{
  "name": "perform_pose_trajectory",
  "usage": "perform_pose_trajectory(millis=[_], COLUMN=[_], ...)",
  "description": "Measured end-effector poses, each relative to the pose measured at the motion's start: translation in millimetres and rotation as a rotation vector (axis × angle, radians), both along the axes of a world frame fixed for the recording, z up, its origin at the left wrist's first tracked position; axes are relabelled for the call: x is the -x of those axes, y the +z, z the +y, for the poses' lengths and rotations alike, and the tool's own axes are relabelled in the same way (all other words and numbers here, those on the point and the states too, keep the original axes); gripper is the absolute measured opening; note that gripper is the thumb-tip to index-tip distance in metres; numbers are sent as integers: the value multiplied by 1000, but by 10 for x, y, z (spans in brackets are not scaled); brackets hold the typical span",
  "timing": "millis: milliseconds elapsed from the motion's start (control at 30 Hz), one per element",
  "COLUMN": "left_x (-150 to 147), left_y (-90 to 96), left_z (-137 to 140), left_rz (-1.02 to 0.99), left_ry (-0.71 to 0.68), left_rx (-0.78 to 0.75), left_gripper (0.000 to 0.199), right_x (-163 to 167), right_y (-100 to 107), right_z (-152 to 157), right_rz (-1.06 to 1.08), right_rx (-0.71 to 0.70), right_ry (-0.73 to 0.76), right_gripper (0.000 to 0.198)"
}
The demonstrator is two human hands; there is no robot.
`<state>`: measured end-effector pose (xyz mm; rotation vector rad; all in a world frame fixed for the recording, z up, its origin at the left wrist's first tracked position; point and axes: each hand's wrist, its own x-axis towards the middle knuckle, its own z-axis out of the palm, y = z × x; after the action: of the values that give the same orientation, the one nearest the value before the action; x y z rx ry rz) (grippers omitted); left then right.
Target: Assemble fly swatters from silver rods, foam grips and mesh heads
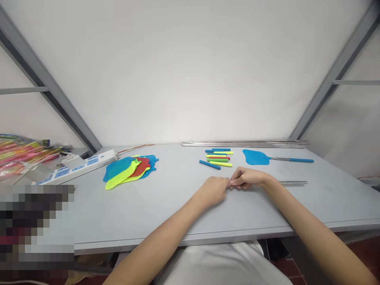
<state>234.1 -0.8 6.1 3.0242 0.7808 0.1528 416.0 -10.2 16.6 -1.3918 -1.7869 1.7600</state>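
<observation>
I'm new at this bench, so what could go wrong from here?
The metal rod beside the right forearm could scrape it if shifted. The left hand and right hand meet closely, so a pinch is possible. Beyond them, the loose handles might roll if nudged.

White wall (pixel 190 71) behind a grey table (pixel 118 215), reddish floor (pixel 366 245) below.

Place: workshop, apparently for small hand assembly.
Bench (pixel 118 213): grey, plain-topped, grey frame posts (pixel 59 99) at the 2 far corners.
Rods (pixel 243 143): thin, metal, laid along far edge.
Handles (pixel 218 158): assorted colours, grouped toward far edge.
Swatter heads (pixel 118 170): piled toward far left corner.
Assembled swatter (pixel 255 157): 1, blue, toward far right corner.
Power strip (pixel 102 159): white, along left edge.
</observation>
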Motion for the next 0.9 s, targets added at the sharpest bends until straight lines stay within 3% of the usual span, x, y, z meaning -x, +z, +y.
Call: perform_pose_trajectory(millis=[433, 900], left_x=[-9, 52], left_y=[30, 55], left_z=[9, 114], left_rz=[-32, -188], left_ry=[46, 57], left_rx=[74, 301], left_gripper=[21, 37], right_x=[6, -27], right_y=[-7, 50], right_z=[-9, -34], right_rz=[80, 79], right_rx=[19, -11], right_ry=[-12, 39], right_gripper=[32, 32])
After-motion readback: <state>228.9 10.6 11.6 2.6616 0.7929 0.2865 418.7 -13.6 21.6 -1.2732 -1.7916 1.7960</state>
